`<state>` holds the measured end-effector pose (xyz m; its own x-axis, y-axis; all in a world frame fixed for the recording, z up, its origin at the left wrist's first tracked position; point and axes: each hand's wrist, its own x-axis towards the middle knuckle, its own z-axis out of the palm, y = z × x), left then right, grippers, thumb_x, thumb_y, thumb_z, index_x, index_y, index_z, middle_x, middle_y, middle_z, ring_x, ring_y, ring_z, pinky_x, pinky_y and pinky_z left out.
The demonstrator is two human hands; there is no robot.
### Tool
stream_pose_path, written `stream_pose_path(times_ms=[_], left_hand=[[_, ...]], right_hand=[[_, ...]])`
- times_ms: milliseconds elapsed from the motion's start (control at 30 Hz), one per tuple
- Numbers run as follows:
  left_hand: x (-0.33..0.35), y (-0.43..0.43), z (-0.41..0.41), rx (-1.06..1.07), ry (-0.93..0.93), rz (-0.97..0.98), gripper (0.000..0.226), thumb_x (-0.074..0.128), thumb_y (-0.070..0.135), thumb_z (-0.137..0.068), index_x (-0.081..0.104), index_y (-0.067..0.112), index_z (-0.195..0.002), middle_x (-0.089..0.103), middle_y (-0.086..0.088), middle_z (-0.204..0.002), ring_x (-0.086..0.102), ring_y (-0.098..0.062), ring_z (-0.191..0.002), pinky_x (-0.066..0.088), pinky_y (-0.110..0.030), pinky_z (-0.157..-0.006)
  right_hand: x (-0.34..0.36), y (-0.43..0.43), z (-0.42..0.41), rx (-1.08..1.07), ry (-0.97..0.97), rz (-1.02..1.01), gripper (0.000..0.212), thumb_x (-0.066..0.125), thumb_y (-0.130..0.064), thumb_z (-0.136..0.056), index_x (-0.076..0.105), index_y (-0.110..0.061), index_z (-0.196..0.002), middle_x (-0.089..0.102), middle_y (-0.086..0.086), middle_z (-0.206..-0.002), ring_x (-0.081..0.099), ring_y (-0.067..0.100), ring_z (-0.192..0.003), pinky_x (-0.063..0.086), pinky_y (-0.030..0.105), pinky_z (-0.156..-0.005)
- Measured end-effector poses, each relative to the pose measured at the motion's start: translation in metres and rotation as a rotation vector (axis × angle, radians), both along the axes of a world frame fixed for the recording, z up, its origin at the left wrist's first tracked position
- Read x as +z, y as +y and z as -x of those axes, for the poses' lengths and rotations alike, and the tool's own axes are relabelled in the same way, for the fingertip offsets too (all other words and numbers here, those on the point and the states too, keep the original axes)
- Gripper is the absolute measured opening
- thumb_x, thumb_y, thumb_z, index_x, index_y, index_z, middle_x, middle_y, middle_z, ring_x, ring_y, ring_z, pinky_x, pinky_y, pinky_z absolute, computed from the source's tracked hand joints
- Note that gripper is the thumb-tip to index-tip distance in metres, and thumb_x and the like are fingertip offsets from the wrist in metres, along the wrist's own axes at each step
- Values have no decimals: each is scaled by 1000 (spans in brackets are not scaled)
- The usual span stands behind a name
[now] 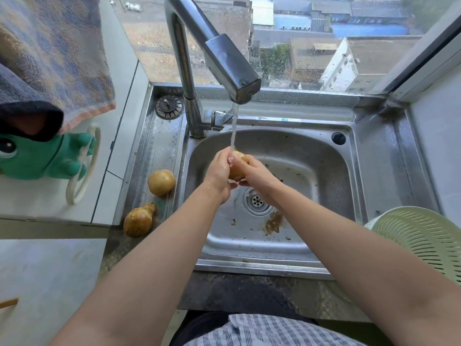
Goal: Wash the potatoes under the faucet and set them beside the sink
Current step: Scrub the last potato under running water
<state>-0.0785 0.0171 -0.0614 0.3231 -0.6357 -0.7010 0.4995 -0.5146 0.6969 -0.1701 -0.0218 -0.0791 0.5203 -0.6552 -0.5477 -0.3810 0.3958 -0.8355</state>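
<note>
While the faucet (232, 68) runs, left hand (219, 173) and right hand (258, 177) clasp 1 potato (237, 167).

Striped towel (57, 53) is hung above a green frog figure (42, 158) on the left; pale green colander (419, 243) is parked far right.

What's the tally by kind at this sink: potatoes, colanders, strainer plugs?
Potatoes: 3 (held potato gripped by left hand and right hand under running water; round potato and pear-shaped potato on the left sink ledge)
Colanders: 1 (pale green colander, right edge)
Strainer plugs: 1 (strainer plug, back-left rim)
Total: 5
</note>
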Motion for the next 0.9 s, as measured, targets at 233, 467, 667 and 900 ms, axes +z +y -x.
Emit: stream_pose_path(times_ms=[233, 467, 667, 900], left_hand=[[-6, 26, -25, 148, -81, -106, 63, 21, 60, -99, 65, 15, -109, 71, -11, -99, 67, -23, -88, 54, -37, -81], [-14, 24, -30, 71, -109, -214, 41, 29, 36, -99, 63, 16, -111, 60, -3, -101, 46, -20, -91, 39, -38, -87], [2, 0, -1, -35, -17, -101, 25, 34, 26, -101, 54, 18, -91, 51, 2, -81, 45, -12, -68, 38, -25, -66], [6, -10, -3, -182, -239, -35, 32, 39, 24, -102, 67, 11, -112, 54, 0, -103, 46, -15, -98, 34, -28, -85]], right_hand=[[11, 18, -38, -17, -77, 35, 42, 65, -38, -90, 53, -13, -122, 65, 9, -114, 64, 17, -99, 54, 29, -80], [25, 6, -30, -309, -236, -366, 42, 48, -43, -98, 54, -3, -111, 69, 26, -95, 70, 32, -83, 58, 43, -85], [23, -3, 6, -527, -100, -297, 44, 57, -46, -94, 51, -6, -110, 64, 21, -103, 69, 27, -76, 62, 34, -70], [20, -8, 13, -464, -18, -299, 38, 57, -42, -93, 59, -7, -109, 64, 14, -100, 65, 25, -84, 60, 36, -80]])
